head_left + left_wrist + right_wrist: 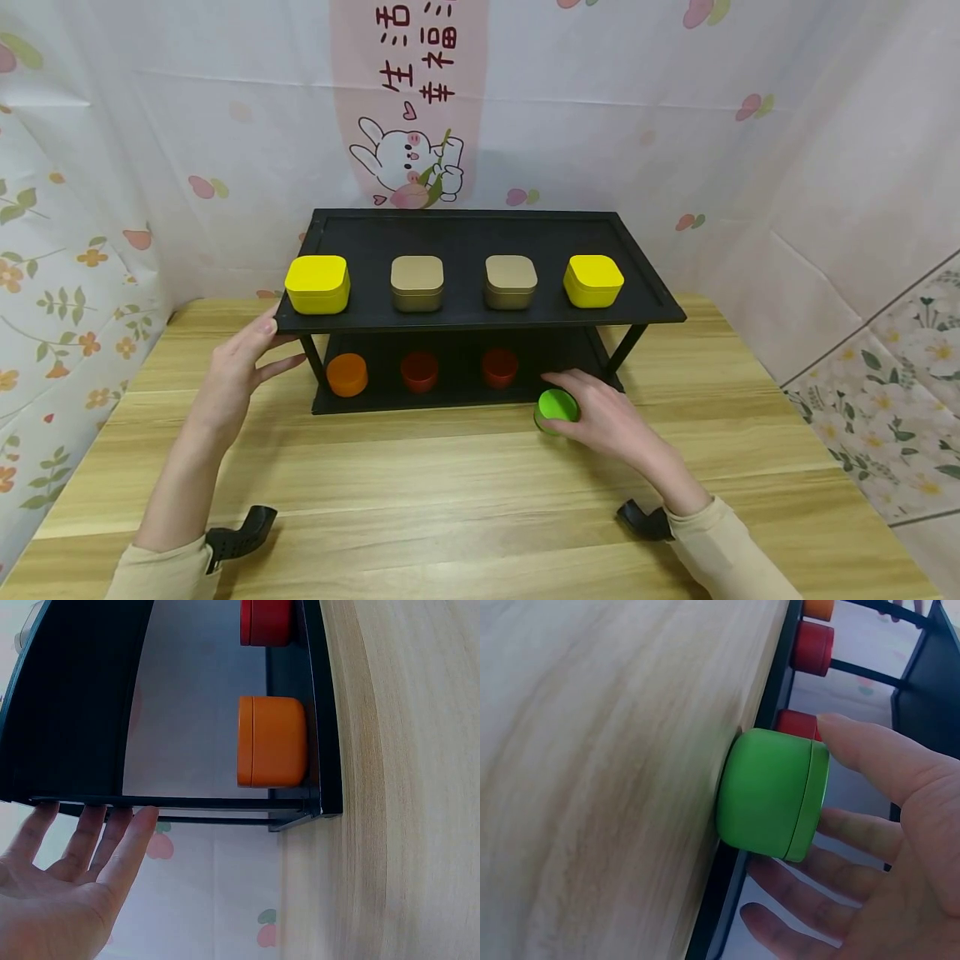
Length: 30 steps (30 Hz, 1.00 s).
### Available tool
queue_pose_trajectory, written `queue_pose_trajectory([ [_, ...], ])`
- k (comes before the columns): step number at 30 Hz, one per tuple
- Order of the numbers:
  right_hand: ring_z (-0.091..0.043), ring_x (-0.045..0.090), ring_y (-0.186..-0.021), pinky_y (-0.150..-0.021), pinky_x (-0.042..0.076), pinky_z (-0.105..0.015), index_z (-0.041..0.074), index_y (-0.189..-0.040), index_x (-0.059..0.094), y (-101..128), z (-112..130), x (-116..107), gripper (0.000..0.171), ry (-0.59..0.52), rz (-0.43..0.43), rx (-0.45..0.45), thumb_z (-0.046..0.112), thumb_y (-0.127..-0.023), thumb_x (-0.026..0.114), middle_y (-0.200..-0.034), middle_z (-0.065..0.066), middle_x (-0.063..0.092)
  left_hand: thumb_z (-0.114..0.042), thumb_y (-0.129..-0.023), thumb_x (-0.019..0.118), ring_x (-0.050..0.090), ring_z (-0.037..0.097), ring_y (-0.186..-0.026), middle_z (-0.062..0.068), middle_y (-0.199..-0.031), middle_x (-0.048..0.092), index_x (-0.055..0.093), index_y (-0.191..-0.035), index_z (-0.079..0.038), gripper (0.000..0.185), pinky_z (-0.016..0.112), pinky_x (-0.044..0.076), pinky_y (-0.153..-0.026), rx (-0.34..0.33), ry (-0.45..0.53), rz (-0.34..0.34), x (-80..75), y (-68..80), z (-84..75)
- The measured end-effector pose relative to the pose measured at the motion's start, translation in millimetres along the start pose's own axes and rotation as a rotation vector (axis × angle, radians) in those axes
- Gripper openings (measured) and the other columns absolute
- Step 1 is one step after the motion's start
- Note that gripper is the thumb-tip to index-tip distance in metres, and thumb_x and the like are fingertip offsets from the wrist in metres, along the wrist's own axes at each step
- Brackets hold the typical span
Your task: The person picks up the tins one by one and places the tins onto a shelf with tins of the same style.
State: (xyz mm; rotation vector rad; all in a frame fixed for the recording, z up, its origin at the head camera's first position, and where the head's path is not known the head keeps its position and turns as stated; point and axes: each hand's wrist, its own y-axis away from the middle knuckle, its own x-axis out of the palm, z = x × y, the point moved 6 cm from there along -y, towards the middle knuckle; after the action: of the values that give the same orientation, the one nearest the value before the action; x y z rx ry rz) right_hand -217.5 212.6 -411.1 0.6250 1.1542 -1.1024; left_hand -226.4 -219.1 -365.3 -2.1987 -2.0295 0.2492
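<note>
My right hand (603,417) has its thumb and fingers around a small green tin with a lid (557,406), at the front edge of the lower shelf near its right end. In the right wrist view, the thumb touches the rim of the green tin (769,793) and the fingers (859,832) lie on its far side. At the left end of the black two-tier rack (465,237), my left hand (238,358) touches the upper shelf's side. The left wrist view shows those fingers (124,851) fairly straight against the rack's side edge.
On the upper shelf stand two yellow tins (318,285) (593,282) and two beige tins (417,283) (510,282). The lower shelf holds an orange tin (347,375) and two red tins (419,372) (499,367). A wooden table (420,508) supports the rack, with a patterned cloth (247,167) behind.
</note>
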Motion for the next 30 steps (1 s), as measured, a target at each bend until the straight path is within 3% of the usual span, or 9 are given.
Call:
queue_pose_trajectory([
  [30,-0.014,0.062,-0.091,-0.074,0.053,-0.029,0.010,-0.131,0.069,4.8,-5.3,2.9,0.057,0.015,0.040,0.001,0.031,-0.081,0.088,-0.119,-0.007,0.071,-0.033,-0.111,0.045,0.060,0.009,-0.117,-0.011,-0.145,0.056,0.059,-0.147,-0.018,0.042,0.017,0.061,-0.089,0.003,-0.010,-0.007,0.4,1.0,-0.8],
])
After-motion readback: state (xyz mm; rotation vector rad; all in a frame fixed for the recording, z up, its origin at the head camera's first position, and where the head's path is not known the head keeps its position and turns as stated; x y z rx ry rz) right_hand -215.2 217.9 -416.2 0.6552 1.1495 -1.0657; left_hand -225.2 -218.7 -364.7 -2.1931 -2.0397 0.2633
